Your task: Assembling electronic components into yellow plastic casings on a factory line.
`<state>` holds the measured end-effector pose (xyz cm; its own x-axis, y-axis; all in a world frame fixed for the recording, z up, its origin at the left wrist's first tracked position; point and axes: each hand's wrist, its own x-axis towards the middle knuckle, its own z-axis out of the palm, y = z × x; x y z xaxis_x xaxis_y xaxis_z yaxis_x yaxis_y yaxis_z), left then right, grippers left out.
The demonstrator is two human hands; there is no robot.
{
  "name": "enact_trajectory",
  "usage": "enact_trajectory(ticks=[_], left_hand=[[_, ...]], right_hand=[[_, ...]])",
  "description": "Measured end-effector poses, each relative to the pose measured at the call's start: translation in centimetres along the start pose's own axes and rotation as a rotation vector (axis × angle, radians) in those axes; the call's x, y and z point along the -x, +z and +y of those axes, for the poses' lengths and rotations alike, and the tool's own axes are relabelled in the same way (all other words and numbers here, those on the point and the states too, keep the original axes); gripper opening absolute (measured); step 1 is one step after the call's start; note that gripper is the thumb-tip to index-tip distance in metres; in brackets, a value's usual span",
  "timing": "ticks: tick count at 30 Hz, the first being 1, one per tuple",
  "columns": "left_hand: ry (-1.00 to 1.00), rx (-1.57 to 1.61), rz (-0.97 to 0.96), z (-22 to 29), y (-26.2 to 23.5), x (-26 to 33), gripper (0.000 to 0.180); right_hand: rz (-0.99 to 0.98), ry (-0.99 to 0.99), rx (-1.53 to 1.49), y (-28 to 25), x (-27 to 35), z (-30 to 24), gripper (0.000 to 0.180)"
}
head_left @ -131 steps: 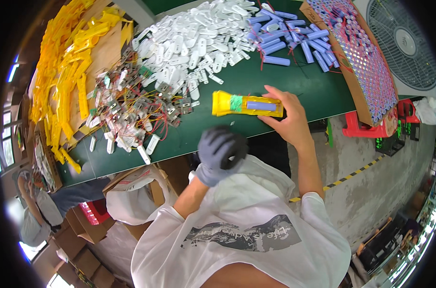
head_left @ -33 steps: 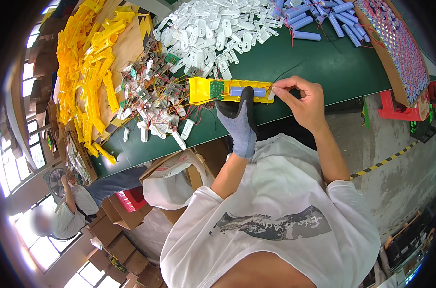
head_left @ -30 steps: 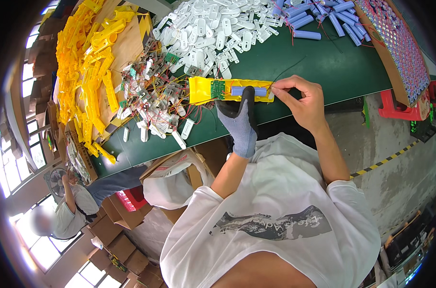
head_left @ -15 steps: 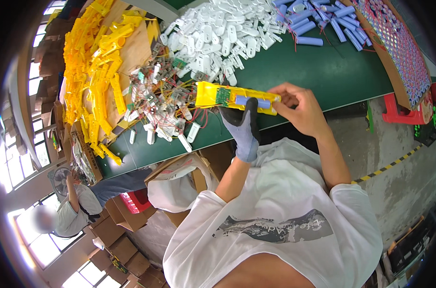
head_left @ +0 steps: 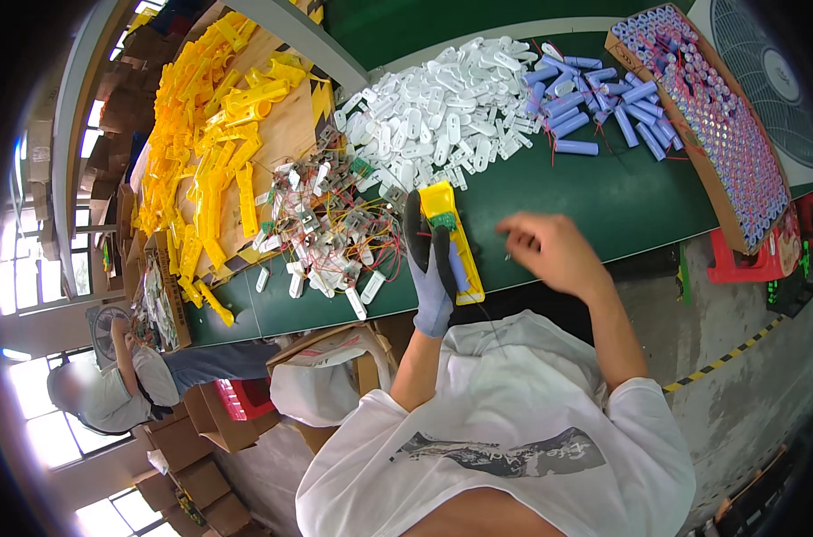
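My left hand (head_left: pixel 431 277), in a grey glove with dark fingers, is closed around a yellow plastic housing (head_left: pixel 474 285). The housing is held almost upright over the front edge of the green table. Inside it are a small green circuit board (head_left: pixel 443 220) toward the far end and a blue-violet cylindrical battery cell (head_left: pixel 458 268) below it. A thin dark wire hangs from its near end. To the right, apart from the housing, my bare right hand (head_left: pixel 558 255) hovers with its fingers loosely bent and apart, nothing plainly held.
Wired circuit boards (head_left: pixel 326 224) lie tangled left of the housing. White plastic pieces (head_left: pixel 442 107) and loose battery cells (head_left: pixel 594 103) are heaped behind. Yellow housings (head_left: pixel 200 179) pile up at far left. A cardboard tray (head_left: pixel 753 240) of cells stands right, near a fan (head_left: pixel 776 76). Another person (head_left: pixel 129 385) sits left.
My left hand has turned the housing from lying crosswise to nearly upright. My right hand has come off the housing's end. The whole view has shifted slightly.
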<state>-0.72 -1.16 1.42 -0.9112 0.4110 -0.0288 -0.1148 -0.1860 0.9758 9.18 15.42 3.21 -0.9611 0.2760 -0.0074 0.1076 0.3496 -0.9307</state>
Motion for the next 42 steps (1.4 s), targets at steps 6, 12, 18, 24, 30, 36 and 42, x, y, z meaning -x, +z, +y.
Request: enact_trajectory(ticks=[6, 12, 18, 24, 30, 36, 42], left_hand=[[-0.027, 0.074, -0.040, 0.1, 0.3, -0.3, 0.050], [-0.102, 0.114, -0.060, 0.7, 0.4, -0.4, 0.049], [-0.023, -0.009, 0.026, -3.3, -1.2, -1.0, 0.051], [-0.045, -0.030, 0.075, -5.5, -3.0, -1.1, 0.045], [0.163, -0.234, -0.022, -1.9, 0.2, -0.7, 0.036], [0.185, -0.268, -0.022, -2.0, 0.9, -0.8, 0.042], [0.084, -0.277, -0.163, -0.3, 3.2, -1.2, 0.045]], right_hand=[[0.228, -0.049, 0.328, -0.9, -7.9, -0.4, 0.025], [0.136, -0.213, 0.694, -1.2, -11.2, 1.4, 0.029], [0.036, -0.233, 0.687, -3.4, -10.4, 1.7, 0.027], [-0.005, -0.356, 0.843, -2.6, -12.7, 2.1, 0.011], [-0.037, -0.206, 0.576, -1.6, -9.9, 1.6, 0.028], [0.209, -0.133, -0.088, 1.3, -2.2, 1.7, 0.031], [0.113, -0.111, -0.517, 1.7, -0.4, 3.0, 0.015]])
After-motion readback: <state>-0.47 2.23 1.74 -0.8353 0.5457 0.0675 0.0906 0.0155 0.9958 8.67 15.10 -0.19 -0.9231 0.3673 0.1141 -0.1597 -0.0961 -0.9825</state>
